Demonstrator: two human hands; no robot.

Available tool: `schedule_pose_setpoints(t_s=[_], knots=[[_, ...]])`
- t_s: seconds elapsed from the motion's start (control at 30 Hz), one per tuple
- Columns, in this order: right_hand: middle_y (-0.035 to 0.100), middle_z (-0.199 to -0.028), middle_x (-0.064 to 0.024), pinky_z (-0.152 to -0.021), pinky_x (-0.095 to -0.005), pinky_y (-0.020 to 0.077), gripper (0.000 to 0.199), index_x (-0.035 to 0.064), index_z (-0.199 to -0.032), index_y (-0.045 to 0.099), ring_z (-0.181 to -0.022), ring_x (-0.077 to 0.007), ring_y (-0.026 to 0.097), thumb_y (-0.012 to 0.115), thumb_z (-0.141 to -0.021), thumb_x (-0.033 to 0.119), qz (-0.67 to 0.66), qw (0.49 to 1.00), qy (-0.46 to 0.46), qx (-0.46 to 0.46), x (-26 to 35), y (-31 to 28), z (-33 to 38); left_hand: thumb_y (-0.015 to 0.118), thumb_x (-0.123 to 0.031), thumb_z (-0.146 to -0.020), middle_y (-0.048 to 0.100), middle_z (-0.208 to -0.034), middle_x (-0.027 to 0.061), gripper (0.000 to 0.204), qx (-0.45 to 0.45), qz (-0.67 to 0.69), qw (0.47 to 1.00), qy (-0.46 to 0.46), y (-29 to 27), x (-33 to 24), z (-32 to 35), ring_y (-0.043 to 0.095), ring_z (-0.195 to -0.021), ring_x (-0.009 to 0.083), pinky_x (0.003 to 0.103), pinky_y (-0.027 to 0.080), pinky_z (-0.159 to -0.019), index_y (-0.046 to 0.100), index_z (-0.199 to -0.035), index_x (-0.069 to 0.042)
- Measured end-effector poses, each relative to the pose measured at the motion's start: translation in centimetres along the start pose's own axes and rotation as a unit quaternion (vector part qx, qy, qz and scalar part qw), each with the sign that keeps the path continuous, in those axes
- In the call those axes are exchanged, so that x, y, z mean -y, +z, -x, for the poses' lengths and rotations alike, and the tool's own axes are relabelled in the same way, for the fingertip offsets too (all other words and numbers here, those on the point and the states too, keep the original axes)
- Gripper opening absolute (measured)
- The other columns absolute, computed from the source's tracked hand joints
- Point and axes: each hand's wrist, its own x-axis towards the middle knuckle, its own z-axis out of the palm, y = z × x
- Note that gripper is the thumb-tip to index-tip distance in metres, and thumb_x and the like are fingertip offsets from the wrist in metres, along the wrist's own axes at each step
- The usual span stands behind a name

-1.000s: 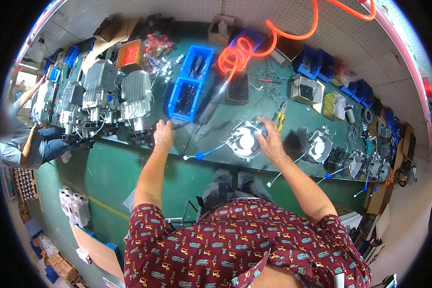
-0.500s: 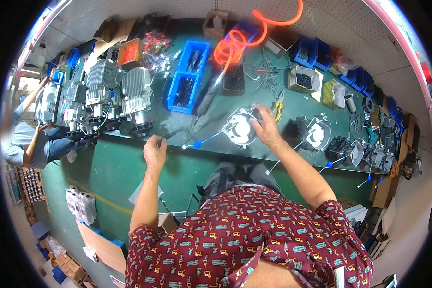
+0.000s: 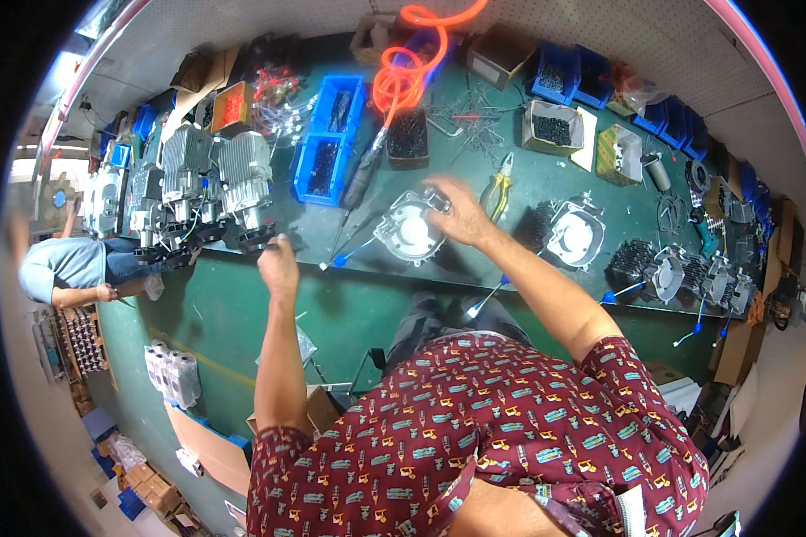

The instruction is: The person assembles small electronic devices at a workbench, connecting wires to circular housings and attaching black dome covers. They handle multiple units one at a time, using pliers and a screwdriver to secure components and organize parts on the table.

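My right hand (image 3: 458, 211) has its fingers and thumb on the upper right edge of a silver round metal housing (image 3: 409, 234) with a pale disc inside. A cable with a blue connector (image 3: 339, 260) runs from that housing to the bench's front edge. Over at the left, my left hand (image 3: 278, 265) is closed at the bench edge, beside the black round end (image 3: 256, 238) of a finned motor (image 3: 244, 170). What its fingers hold, if anything, is hidden. Yellow-handled pliers (image 3: 498, 194) lie right of my right hand, and a second similar housing (image 3: 576, 234) stands beyond them.
A dark air tool (image 3: 364, 170) on an orange coiled hose (image 3: 398, 85) lies by blue bins (image 3: 319, 167) of dark parts. Several housings with cables line the right front edge. Boxes of screws (image 3: 551, 130) stand at the back. Another person (image 3: 72, 268) is at far left.
My head view has shifted. My left hand has moved left toward the motor's black end. The housing has slid slightly left under my right hand. The other person has lowered their arms.
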Motion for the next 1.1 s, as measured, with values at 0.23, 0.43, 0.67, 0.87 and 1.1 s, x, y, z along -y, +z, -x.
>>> schedule_pose_setpoints(t_s=[0.23, 0.43, 0.67, 0.87, 1.1], knots=[[0.059, -0.127, -0.0202, -0.106, -0.0469, 0.0428, 0.054, 0.0046, -0.129, 0.055, -0.120, -0.0414, 0.051, 0.065, -0.078, 0.019, 0.000, 0.999, 0.038, -0.024, 0.5, 0.8, 1.0, 0.057, -0.024, -0.103, 0.066, -0.080, 0.0069, 0.027, 0.025, 0.379, 0.924, 0.035, -7.6, -11.8, 8.1, 0.062, -0.066, 0.0106, 0.024, 0.051, -0.056, 0.064, -0.109, 0.002], [0.059, -0.129, -0.0186, -0.105, -0.0475, 0.0432, 0.053, 0.0059, -0.130, 0.055, -0.120, -0.0423, 0.050, 0.063, -0.079, 0.020, -0.007, 0.998, 0.052, -0.016, 0.7, 0.6, 1.2, 0.060, -0.017, -0.100, 0.064, -0.075, 0.0036, 0.017, 0.074, 0.366, 0.927, -0.001, -3.3, -16.5, 12.5, 0.058, -0.062, 0.0080, 0.023, 0.048, -0.054, 0.064, -0.100, 0.000], [0.059, -0.129, -0.0181, -0.104, -0.0485, 0.0441, 0.055, 0.0072, -0.133, 0.055, -0.120, -0.0422, 0.050, 0.062, -0.079, 0.020, 0.000, 0.999, 0.039, -0.023, 0.6, 0.5, 1.3, 0.062, -0.016, -0.097, 0.063, -0.072, 0.0038, 0.021, 0.045, 0.294, 0.954, 0.028, -0.5, -16.1, 10.8, 0.056, -0.064, 0.0102, 0.029, 0.046, -0.057, 0.067, -0.093, 0.004], [0.058, -0.130, -0.0177, -0.104, -0.0495, 0.0443, 0.055, 0.0092, -0.133, 0.055, -0.119, -0.0425, 0.051, 0.063, -0.080, 0.021, -0.006, 0.999, 0.050, -0.012, 0.8, 0.4, 1.3, 0.064, -0.016, -0.094, 0.064, -0.067, 0.0075, 0.021, 0.040, 0.234, 0.970, 0.055, -0.1, -16.2, 8.7, 0.057, -0.061, 0.0130, 0.032, 0.048, -0.060, 0.068, -0.089, 0.004], [0.059, -0.129, -0.0192, -0.104, -0.0486, 0.0433, 0.056, 0.0079, -0.133, 0.055, -0.118, -0.0430, 0.052, 0.063, -0.080, 0.021, 0.008, 1.000, 0.025, -0.015, 0.0, 0.6, 1.2, 0.067, -0.020, -0.091, 0.068, -0.068, 0.0091, 0.023, 0.115, 0.159, 0.980, 0.036, -1.1, -18.4, 6.8, 0.064, -0.063, 0.0154, 0.033, 0.050, -0.061, 0.072, -0.095, 0.002]])
